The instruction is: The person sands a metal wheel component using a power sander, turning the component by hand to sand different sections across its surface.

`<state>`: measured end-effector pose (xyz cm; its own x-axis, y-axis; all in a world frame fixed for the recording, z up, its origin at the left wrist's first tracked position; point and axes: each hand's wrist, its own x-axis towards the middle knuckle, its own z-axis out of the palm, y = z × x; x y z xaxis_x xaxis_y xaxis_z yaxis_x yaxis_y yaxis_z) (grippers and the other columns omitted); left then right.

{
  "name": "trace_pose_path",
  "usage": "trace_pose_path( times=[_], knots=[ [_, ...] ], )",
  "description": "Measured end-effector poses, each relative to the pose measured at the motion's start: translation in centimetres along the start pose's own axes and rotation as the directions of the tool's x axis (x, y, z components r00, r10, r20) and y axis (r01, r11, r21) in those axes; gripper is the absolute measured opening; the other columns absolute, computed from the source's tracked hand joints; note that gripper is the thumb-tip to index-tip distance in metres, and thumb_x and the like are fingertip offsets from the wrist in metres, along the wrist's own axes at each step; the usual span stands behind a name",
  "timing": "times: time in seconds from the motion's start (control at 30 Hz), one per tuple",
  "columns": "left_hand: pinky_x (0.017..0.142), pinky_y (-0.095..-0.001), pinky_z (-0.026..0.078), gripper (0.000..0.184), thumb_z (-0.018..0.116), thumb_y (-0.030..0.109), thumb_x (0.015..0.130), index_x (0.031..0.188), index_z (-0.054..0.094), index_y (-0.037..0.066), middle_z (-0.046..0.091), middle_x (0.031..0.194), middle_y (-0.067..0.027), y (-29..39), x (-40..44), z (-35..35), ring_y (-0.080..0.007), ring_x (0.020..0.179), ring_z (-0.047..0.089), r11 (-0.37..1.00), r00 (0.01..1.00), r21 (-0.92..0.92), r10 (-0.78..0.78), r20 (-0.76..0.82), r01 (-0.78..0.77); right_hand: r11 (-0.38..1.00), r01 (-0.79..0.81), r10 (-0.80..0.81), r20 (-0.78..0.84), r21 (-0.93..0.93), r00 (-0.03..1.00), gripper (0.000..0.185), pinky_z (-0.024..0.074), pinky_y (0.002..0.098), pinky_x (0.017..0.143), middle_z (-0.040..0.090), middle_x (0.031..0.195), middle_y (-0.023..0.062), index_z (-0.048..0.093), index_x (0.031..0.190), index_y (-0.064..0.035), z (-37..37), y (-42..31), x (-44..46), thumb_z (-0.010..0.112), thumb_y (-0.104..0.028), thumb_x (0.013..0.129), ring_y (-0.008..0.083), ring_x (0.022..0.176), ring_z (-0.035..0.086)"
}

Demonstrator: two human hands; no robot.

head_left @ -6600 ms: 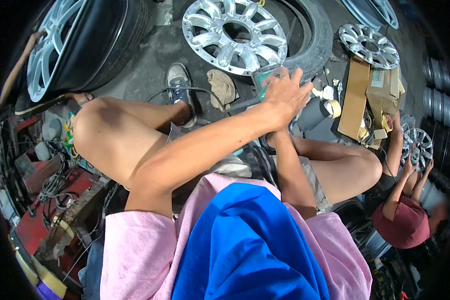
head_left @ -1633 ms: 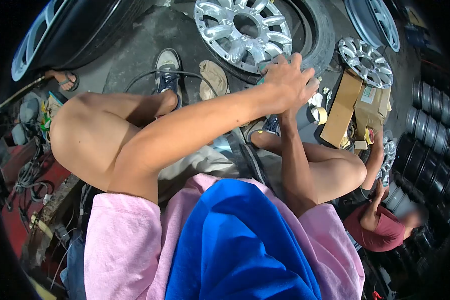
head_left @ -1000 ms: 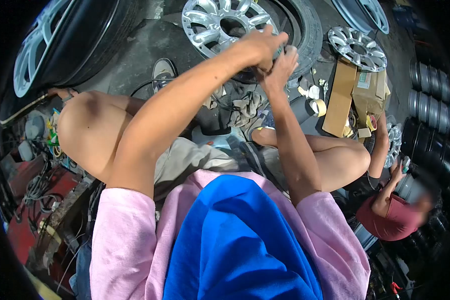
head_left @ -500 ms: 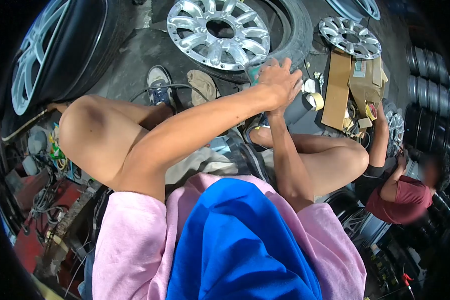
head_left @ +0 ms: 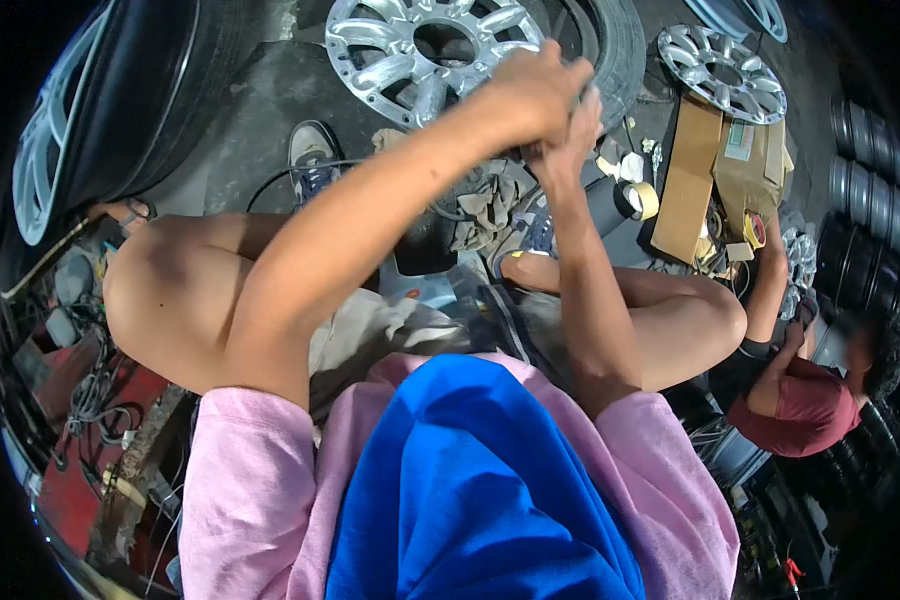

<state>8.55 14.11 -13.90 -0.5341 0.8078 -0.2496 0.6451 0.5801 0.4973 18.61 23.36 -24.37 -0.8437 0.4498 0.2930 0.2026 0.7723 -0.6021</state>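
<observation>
My left hand is raised over the right edge of a silver spoked wheel face. It is blurred, its fingers curled in against my right hand. My right hand is closed too, just beneath and beside it. Whatever lies between the two hands is hidden. The wheel face rests on a black tyre on the floor. Below my hands lies a crumpled grey-brown cloth, close to a dark container. A roll of yellowish tape is to the right of my right wrist.
A second silver wheel face lies near an open cardboard box at right. Beyond it sits a co-worker in a dark red shirt, beside stacked rims. A large wheel stands at left; cables lie below.
My hands have shifted slightly upward, and my left hand has turned over the right. The greenish thing beside them is out of sight now, while the crumpled cloth and dark container have become visible.
</observation>
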Motion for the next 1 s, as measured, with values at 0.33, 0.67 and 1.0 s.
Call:
trace_pose_path(
  times=[0.33,0.67,1.0],
  knots=[
    [0.099,-0.0414,0.052,0.089,0.087,0.033,0.058,0.135,0.054,0.004,0.068,0.121,-0.0266,-13.7,8.0,-1.4,-0.0367,0.115,0.065,0.895,1.000,-0.446,-0.023,0.018,0.028,0.930,0.165,-0.018,0.407,-0.328,0.913,0.089,0.0455,0.0579,0.095,0.057,0.128,0.0180,0.057,0.133,-0.0014,4.3,-2.4,11.4,0.089,-0.049,0.065,0.0395,0.120,0.055],
    [0.091,-0.0415,0.055,0.086,0.088,0.032,0.059,0.131,0.055,-0.002,0.069,0.118,-0.0249,-7.5,4.2,-6.3,-0.0345,0.108,0.068,0.957,0.988,-0.273,-0.055,0.147,0.094,0.927,0.258,-0.167,0.319,-0.271,0.933,0.074,0.0470,0.0531,0.082,0.059,0.111,0.0127,0.065,0.120,-0.0034,1.7,-2.0,7.8,0.090,-0.043,0.062,0.0360,0.107,0.058],
    [0.093,-0.0432,0.056,0.099,0.094,0.039,0.059,0.136,0.051,-0.006,0.067,0.125,-0.0288,-5.4,1.5,-5.6,-0.0382,0.115,0.067,1.000,0.975,-0.013,0.025,0.222,-0.023,0.845,0.461,-0.413,0.218,-0.270,0.884,0.075,0.0388,0.0471,0.088,0.053,0.117,0.0117,0.064,0.123,-0.0085,-0.3,-2.4,4.9,0.088,-0.031,0.056,0.0338,0.112,0.050]
  ],
)
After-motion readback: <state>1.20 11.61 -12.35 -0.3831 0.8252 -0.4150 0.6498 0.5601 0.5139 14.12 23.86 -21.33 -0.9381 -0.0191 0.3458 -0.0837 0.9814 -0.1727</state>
